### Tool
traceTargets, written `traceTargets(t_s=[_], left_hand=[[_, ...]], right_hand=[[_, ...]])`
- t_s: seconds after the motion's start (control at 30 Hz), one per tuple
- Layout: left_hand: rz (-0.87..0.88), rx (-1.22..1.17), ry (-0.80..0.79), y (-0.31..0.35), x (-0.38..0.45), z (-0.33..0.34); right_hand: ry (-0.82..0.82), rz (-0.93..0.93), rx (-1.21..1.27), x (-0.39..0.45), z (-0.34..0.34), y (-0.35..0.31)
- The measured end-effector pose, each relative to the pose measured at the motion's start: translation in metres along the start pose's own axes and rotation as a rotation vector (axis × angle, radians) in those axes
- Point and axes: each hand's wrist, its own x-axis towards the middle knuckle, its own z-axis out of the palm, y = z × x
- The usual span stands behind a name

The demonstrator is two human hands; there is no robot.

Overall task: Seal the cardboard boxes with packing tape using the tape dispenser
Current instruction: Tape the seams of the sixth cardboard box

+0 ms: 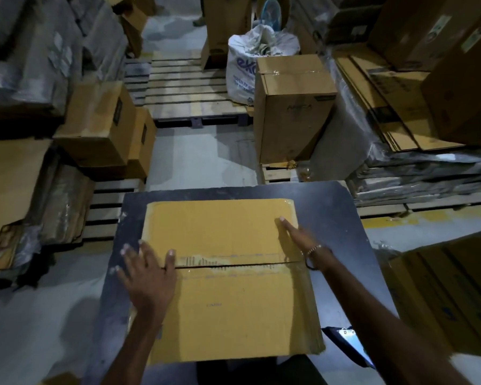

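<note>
Cardboard box (228, 309) is sitting flat on the dark desk (342, 226), flaps closed, seam (233, 264) running left to right across the top. Torn old tape residue is showing along the seam; near flap is lifting slightly at that line. Near edge of the box is overhanging the desk edge a bit.

Left hand (146, 276) is lying on the box's left side, fingers spread and straight, thumb resting right at the seam, the other fingertips reaching past the box's left edge over the desk. Not gripping anything.

Right hand (297, 236) is lying flat on the far flap near the right edge, fingers straight and held together, pointing away. Bracelet (313, 250) on that wrist. Holding nothing.

Tape dispenser: can't tell where it is. A dark clipboard-like item (345, 343) is poking out at the desk's near right corner, partly hidden by the right forearm.

Beyond the desk: grey floor (203, 159), then a sealed upright box (292, 109) standing on a pallet to the right. A white sack (242, 76) is sitting just behind it on a wooden pallet (184, 87). Stacked boxes (103, 126) are sitting on the left, flattened cardboard sheets (386, 107) are piling up on the right. Another box (450, 295) is sitting close on the near right.
</note>
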Motion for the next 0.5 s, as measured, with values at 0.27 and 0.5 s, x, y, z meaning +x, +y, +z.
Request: traceTargets(t_s=[0.27, 0.5], left_hand=[[-0.193, -0.157, -0.192, 0.002, 0.002, -0.024], [-0.051, -0.179, -0.162, 0.070, 0.040, -0.075]], right_hand=[[0.281, -0.006, -0.102, -0.041, 0.030, 0.057], [0.418, -0.166, -0.127, -0.039, -0.016, 0.006]])
